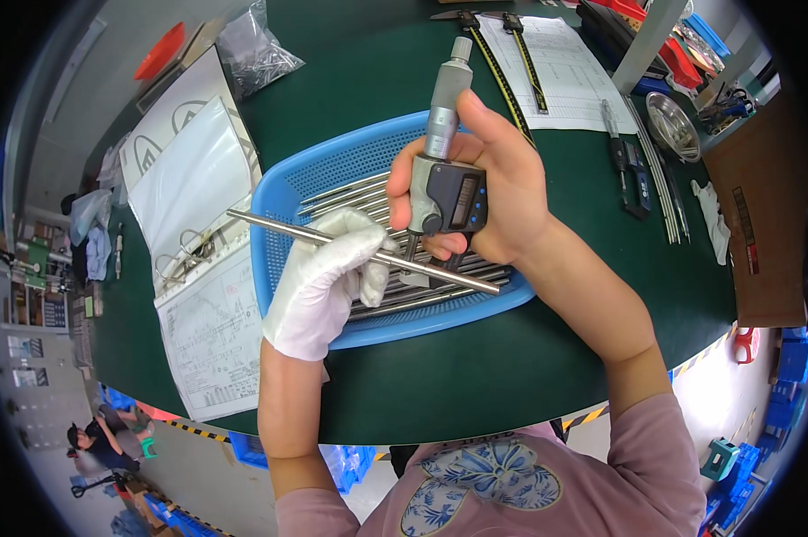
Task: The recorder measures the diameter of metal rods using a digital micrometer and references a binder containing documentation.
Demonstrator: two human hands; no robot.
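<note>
My left hand (325,282), in a white glove, is closed around a slim metal rod (283,225) that slants down to the right. In my bare right hand (511,183) is a digital micrometer (449,192), its thimble pointing up and its small display facing me. The micrometer's lower end is at the rod, just right of the gloved fingers; whether its jaws touch the rod I cannot tell. Under both hands stands a blue perforated plastic basket (332,143) with several similar metal rods (350,192) lying in it.
Left of the basket lies an open ring binder with drawings (216,331). Two calipers (525,67) rest by paper sheets (574,76) at the back. To the right are another digital gauge (632,174), long rods (659,179), a metal bowl (672,125) and a cardboard box (762,224).
</note>
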